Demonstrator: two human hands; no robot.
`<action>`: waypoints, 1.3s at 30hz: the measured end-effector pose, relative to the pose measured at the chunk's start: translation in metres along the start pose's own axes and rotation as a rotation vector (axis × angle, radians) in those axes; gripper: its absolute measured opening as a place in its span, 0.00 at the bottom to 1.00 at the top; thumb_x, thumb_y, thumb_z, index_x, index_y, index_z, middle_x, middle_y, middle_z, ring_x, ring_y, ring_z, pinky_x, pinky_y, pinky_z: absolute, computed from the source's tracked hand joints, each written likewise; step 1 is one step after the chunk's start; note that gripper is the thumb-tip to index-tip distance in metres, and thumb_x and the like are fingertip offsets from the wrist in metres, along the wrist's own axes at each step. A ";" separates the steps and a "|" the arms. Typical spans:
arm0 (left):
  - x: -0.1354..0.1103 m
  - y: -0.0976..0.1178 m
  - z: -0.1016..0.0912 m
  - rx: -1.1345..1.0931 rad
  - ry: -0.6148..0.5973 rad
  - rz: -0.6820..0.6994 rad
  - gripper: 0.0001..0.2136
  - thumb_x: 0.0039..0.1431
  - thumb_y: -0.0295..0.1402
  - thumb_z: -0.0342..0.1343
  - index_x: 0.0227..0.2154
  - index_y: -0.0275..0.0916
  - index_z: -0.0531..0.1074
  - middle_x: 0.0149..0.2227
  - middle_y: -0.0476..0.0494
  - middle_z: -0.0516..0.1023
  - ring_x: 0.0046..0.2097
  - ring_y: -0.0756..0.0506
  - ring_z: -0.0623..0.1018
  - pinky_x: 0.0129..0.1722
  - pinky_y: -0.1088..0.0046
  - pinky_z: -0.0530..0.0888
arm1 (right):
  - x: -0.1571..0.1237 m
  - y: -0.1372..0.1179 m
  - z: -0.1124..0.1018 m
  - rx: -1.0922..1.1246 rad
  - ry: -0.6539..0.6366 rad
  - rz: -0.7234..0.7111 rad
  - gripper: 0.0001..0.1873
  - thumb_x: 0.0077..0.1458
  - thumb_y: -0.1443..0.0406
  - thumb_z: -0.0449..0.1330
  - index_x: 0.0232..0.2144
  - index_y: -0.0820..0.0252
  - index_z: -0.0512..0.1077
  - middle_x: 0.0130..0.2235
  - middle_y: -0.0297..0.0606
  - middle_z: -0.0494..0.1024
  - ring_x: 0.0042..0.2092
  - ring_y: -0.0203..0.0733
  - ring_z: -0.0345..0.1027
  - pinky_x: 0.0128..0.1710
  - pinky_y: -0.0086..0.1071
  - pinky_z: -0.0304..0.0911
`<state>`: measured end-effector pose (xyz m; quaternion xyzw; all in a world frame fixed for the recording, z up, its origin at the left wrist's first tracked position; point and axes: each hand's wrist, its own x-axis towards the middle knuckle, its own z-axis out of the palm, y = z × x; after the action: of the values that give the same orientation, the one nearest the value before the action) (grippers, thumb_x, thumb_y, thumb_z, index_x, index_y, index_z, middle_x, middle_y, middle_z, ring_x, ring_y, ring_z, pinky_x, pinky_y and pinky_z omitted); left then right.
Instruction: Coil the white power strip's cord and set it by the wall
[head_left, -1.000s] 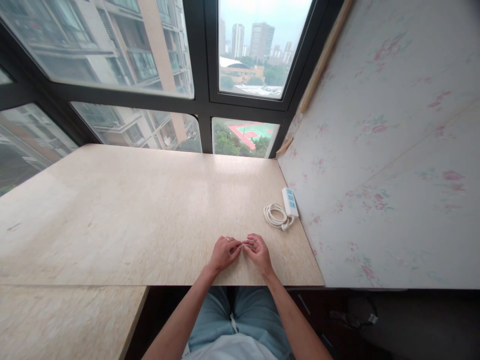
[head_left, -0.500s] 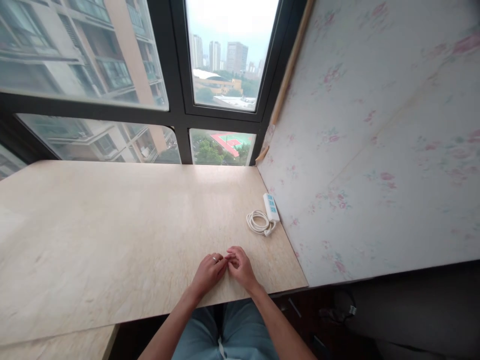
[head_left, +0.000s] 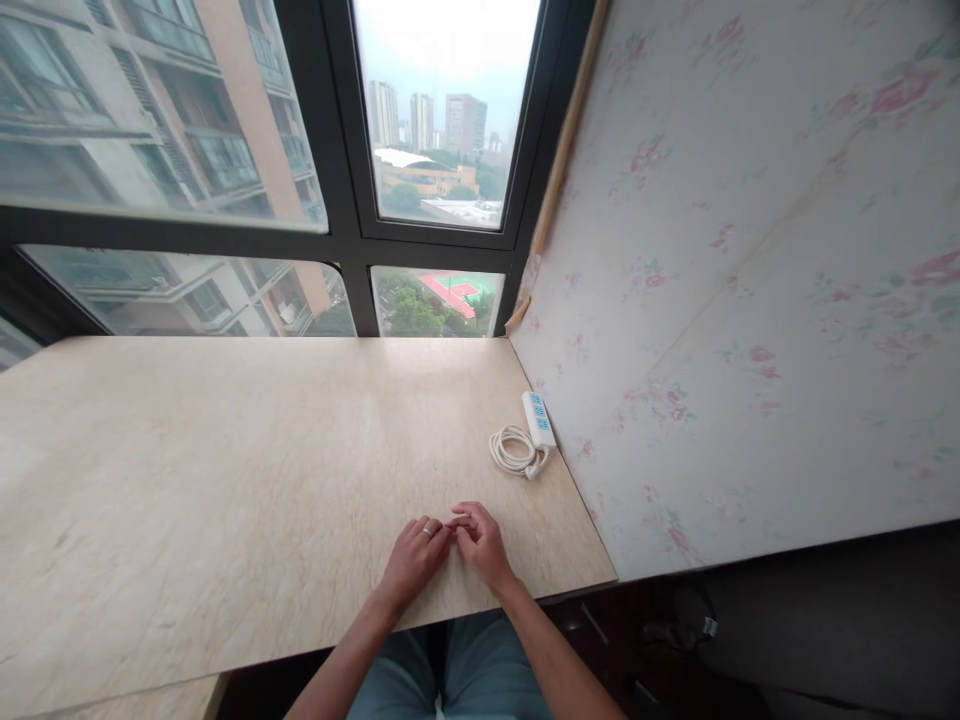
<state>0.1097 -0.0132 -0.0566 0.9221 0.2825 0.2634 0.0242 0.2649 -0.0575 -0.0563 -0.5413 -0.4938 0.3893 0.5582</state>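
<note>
My left hand [head_left: 417,557] rests low over the front part of the tabletop [head_left: 247,480], its fingers bent and drawn together, a ring on one of them. Facing it, my right hand [head_left: 483,546] has curled fingers, with the thumb tucked beneath them. The fingertips of both hands meet in the middle. Whether anything small is pinched there is hidden by the fingers. Beyond my right hand, a white power strip [head_left: 538,420] with blue socket faces lies along the wall. Its coiled white cord [head_left: 513,451] sits just left of it, apart from my hands.
The tabletop's front edge runs just before my legs [head_left: 442,665]. On the right rises a flower-patterned wall [head_left: 697,330]. Dark window frames [head_left: 349,200] stand at the back. Below the table on the right is a dark space holding a cable [head_left: 705,610].
The view has tilted up slightly, so the tabletop sits a little lower in it. My hands stay together, with their fingers in nearly the same pose. The power strip has not moved on the table.
</note>
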 end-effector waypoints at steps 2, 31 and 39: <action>-0.001 0.002 0.000 0.013 0.011 -0.020 0.09 0.63 0.26 0.48 0.35 0.38 0.73 0.31 0.43 0.74 0.33 0.46 0.73 0.33 0.69 0.69 | -0.001 0.001 0.001 0.014 -0.005 0.019 0.13 0.51 0.70 0.55 0.40 0.57 0.71 0.40 0.39 0.76 0.41 0.42 0.76 0.40 0.35 0.73; 0.004 -0.002 -0.007 -0.365 0.058 -0.523 0.10 0.61 0.29 0.44 0.25 0.40 0.65 0.28 0.46 0.70 0.32 0.47 0.71 0.32 0.71 0.67 | -0.004 0.000 0.002 -0.075 0.014 0.022 0.08 0.53 0.67 0.52 0.31 0.57 0.73 0.30 0.36 0.75 0.31 0.40 0.72 0.31 0.32 0.70; 0.002 -0.002 -0.008 -0.440 0.100 -0.547 0.11 0.62 0.30 0.45 0.24 0.39 0.65 0.28 0.46 0.71 0.31 0.48 0.72 0.32 0.72 0.67 | -0.006 0.005 0.002 -0.109 0.012 -0.016 0.08 0.55 0.68 0.53 0.33 0.57 0.73 0.31 0.38 0.75 0.32 0.42 0.73 0.34 0.35 0.70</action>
<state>0.1062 -0.0111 -0.0486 0.7709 0.4564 0.3467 0.2779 0.2621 -0.0622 -0.0620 -0.5692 -0.5152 0.3544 0.5338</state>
